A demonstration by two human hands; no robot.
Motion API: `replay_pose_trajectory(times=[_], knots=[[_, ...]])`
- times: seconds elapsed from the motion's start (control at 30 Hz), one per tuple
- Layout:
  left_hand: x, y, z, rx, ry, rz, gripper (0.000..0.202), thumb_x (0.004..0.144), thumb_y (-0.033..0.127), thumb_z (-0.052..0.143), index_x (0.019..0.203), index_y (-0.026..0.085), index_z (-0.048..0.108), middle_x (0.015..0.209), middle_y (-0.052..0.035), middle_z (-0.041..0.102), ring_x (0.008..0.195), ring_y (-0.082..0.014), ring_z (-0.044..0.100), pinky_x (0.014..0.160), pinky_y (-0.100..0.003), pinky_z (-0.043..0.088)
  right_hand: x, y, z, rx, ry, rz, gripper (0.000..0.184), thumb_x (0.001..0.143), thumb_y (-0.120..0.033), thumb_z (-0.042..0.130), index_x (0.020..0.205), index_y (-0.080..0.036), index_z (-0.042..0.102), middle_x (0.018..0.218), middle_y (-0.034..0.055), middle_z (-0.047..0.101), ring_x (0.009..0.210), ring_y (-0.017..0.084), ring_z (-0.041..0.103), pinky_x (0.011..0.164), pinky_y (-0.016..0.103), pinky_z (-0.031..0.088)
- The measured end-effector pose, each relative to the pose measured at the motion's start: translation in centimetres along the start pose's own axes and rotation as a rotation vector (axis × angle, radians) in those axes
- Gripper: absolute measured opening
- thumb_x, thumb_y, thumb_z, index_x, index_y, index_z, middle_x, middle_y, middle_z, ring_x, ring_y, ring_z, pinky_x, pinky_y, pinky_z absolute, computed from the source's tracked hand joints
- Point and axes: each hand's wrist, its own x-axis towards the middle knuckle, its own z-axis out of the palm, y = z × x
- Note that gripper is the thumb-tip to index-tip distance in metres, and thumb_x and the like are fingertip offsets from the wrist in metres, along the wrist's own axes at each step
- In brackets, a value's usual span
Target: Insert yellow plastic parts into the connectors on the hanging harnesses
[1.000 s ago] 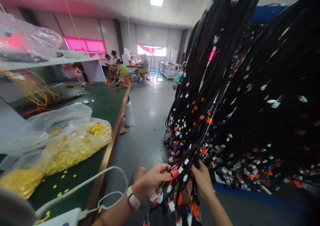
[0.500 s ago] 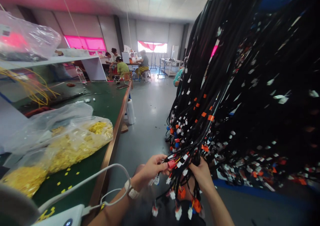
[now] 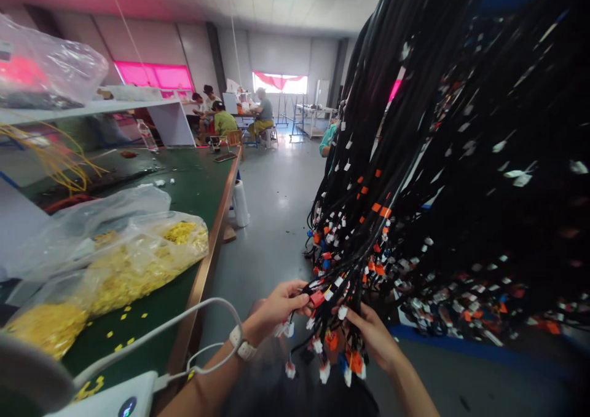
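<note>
A bundle of black wire harnesses (image 3: 343, 269) hangs down in front of me, its loose ends carrying white, orange, blue and red connectors. My left hand (image 3: 286, 303) is closed on the wires at the bundle's left side, next to a red connector (image 3: 317, 298). My right hand (image 3: 374, 334) is on the right side, its fingers closed around wires partly hidden behind the bundle. Its fingertips are beside a white connector (image 3: 342, 312). Below both hands dangle an orange connector (image 3: 354, 361) and several white ones.
At left, a green-topped table (image 3: 184, 174) holds plastic bags of small yellow pieces (image 3: 133, 281), a white power bank (image 3: 115, 398) and its cable (image 3: 198, 306). More harnesses (image 3: 498, 220) hang at right. A plastic-wrapped roll (image 3: 240, 205) stands by the table. Several people sit farther back.
My right hand has shifted slightly left and down, its fingertips now by the white connector. The lower connectors have swung upward a little. My left hand stays nearly in place.
</note>
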Motion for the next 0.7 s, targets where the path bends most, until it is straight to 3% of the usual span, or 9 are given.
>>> replay_pose_trajectory(times=[0.1,0.27,0.47,0.6,0.7], knots=[[0.4,-0.6,-0.2,0.045,-0.006,0.043,0.042,0.066,0.04,0.072,0.095,0.012,0.061,0.078,-0.0047,0.065,0.065,-0.0124,0.057,0.063,-0.023,0.041,-0.1,0.5,0.0,0.022,0.019,0.085,0.031,0.063,-0.045,0.074,0.072,-0.016,0.066,0.055,-0.0021,0.06,0.051,0.012,0.052,0.051,0.023,0.04],[0.6,-1.6,0.0,0.18,-0.036,0.151,0.048,0.07,0.043,0.068,0.107,0.013,0.057,0.106,-0.0106,0.063,0.098,-0.0216,0.057,0.086,-0.032,0.042,-0.3,0.2,1.3,0.124,0.066,0.161,0.033,0.06,-0.043,0.077,0.065,-0.015,0.062,0.05,-0.0021,0.059,0.045,0.01,0.052,0.046,0.021,0.04],[-0.2,-1.9,0.8,0.47,0.108,0.161,0.069,0.069,0.03,0.069,0.13,0.018,0.038,0.129,-0.0152,0.048,0.119,-0.0265,0.045,0.095,-0.039,0.038,-0.5,-0.9,3.3,0.276,0.112,0.261,0.024,0.06,-0.031,0.077,0.072,-0.016,0.063,0.052,-0.0004,0.064,0.044,0.013,0.057,0.044,0.022,0.044],[-0.5,-2.2,1.2,0.586,0.065,0.228,0.076,0.063,0.02,0.071,0.131,0.019,0.037,0.127,-0.0105,0.051,0.114,-0.0238,0.048,0.097,-0.036,0.036,-0.1,-0.5,4.1,0.382,0.123,0.298,0.019,0.062,-0.028,0.074,0.07,-0.015,0.062,0.053,0.0022,0.066,0.042,0.012,0.057,0.042,0.021,0.046],[-0.5,-2.3,1.4,0.676,0.035,0.245,0.054,0.069,0.016,0.059,0.122,0.02,0.048,0.111,-0.0043,0.061,0.096,-0.0189,0.055,0.086,-0.029,0.041,0.2,0.0,4.2,0.446,0.095,0.302,0.019,0.064,-0.027,0.073,0.073,-0.014,0.064,0.057,0.0037,0.068,0.044,0.012,0.059,0.043,0.02,0.048]])
